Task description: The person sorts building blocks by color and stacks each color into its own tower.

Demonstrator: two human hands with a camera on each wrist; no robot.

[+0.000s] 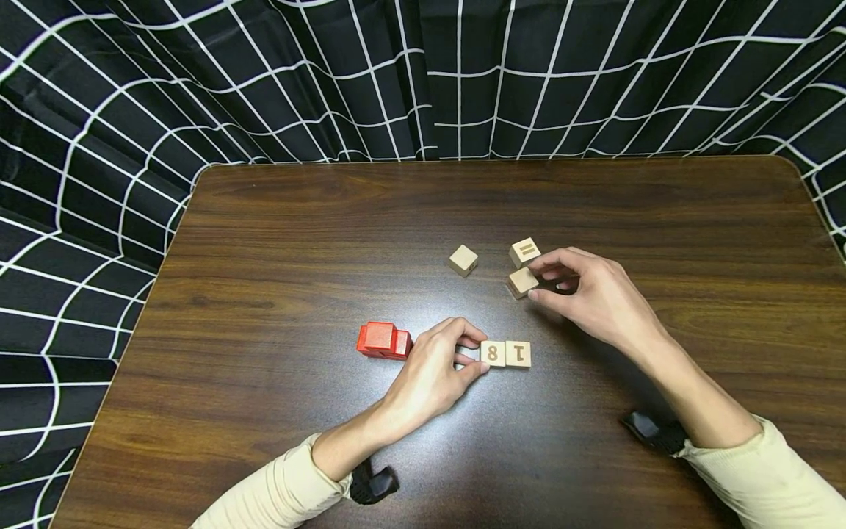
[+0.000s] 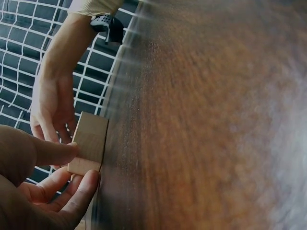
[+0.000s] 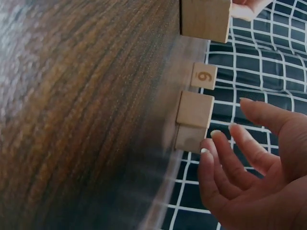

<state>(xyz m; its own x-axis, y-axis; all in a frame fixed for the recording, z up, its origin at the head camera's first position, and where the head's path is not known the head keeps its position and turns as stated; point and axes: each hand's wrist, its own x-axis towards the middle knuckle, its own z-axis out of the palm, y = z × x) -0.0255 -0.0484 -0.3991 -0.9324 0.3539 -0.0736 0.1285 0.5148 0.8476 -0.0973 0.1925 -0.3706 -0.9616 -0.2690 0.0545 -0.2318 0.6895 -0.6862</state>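
My left hand [image 1: 432,364] holds a wooden cube marked 8 [image 1: 492,354] between thumb and fingertips. A cube marked 1 [image 1: 518,354] sits flush against its right side. In the left wrist view the two form a row of pale wood [image 2: 91,136]. My right hand [image 1: 595,294] has its fingers loosely spread by a blank-topped cube [image 1: 523,282]. From the right wrist view, the thumb [image 3: 261,112] stands apart from that cube, while the fingertips are close to the pair. Just behind it is a cube with an equals sign [image 1: 525,251].
Another wooden cube [image 1: 464,260] stands alone to the left of that pair; the right wrist view shows a cube bearing a 6 or 9 [image 3: 205,75]. Red blocky pieces [image 1: 382,340] lie left of my left hand. A black gridded curtain [image 1: 423,81] borders the brown table [image 1: 277,250].
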